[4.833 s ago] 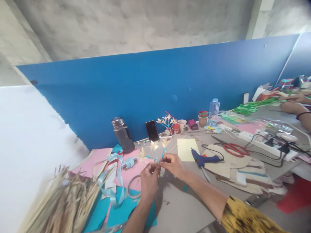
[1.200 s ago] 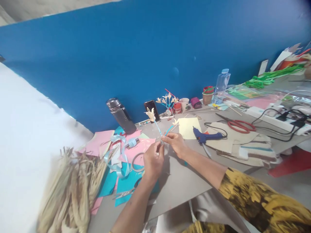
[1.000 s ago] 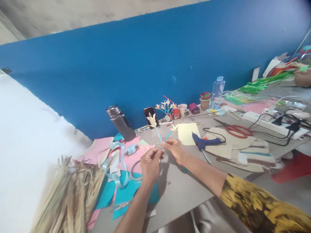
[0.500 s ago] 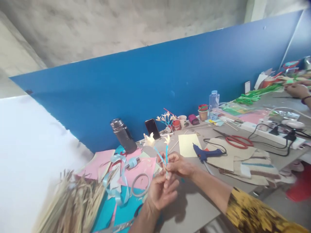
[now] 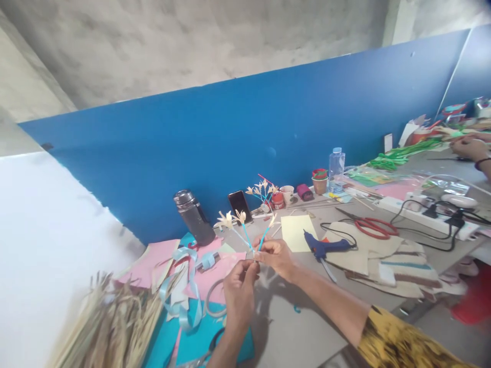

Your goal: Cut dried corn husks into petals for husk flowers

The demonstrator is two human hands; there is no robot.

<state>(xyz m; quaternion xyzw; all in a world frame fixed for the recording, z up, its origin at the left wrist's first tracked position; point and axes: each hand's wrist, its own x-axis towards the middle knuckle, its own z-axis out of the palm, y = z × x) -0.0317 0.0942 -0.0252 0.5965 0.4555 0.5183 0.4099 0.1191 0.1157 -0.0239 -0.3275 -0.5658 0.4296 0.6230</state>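
Note:
Cream-coloured craft flowers (image 5: 241,217) on blue stems rise from between my two hands, their heads fanned apart. My left hand (image 5: 241,283) is closed, pinching the lower end of the stems. Just above it, my right hand (image 5: 275,256) grips the blue stems with thumb and fingers. The exact meeting point of the stems is partly hidden by my fingers. Behind them, a similar bunch of cream flowers (image 5: 262,190) on blue stems stands in a small holder near the blue partition.
A blue glue gun (image 5: 326,245), red-handled scissors (image 5: 374,225) and a power strip (image 5: 425,214) with cables lie to the right. A dark flask (image 5: 194,217), tape roll (image 5: 215,299) and dried husks (image 5: 111,327) are leftward. A co-worker's hand (image 5: 471,148) shows far right.
My hands have shifted slightly left, and my left hand has turned into a pinch at the stem ends. Three flower heads now show spread apart, where two showed before.

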